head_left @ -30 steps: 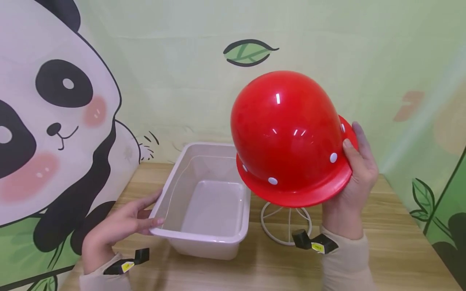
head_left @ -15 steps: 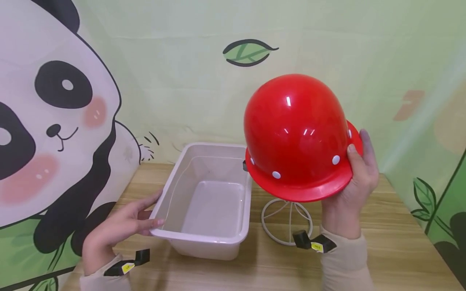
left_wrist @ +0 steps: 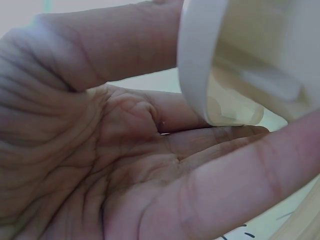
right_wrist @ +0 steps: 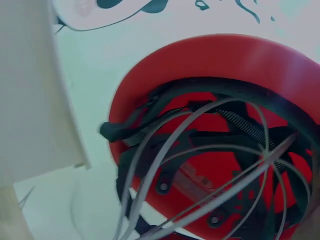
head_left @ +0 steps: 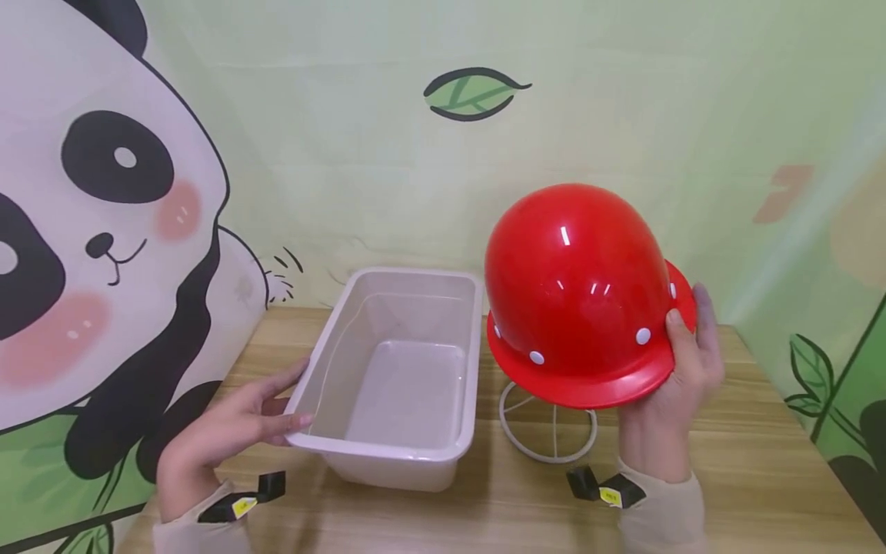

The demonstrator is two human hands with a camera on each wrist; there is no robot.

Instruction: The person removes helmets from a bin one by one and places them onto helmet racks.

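Observation:
A red hard hat (head_left: pixel 574 296) is held in my right hand (head_left: pixel 681 369), thumb on top of the brim and the other fingers partly hidden beneath it. The hat hangs slightly tilted over a white wire stand (head_left: pixel 550 454), covering the stand's upper part in the head view. From below, the right wrist view shows the hat's dark inner straps (right_wrist: pixel 200 137) with the stand's curved wires (right_wrist: pixel 165 150) in front of them. My left hand (head_left: pixel 235 419) grips the left rim of a white plastic basin (head_left: pixel 394 450), its thumb over the edge.
Everything stands on a wooden tabletop (head_left: pixel 512 515). A green backdrop (head_left: pixel 332 154) with a printed panda (head_left: pixel 138 231) rises behind and at the sides. The basin is just left of the stand.
My right hand has carried the hard hat to the right and then down, lower over the wire stand. My left hand and the basin have stayed in place.

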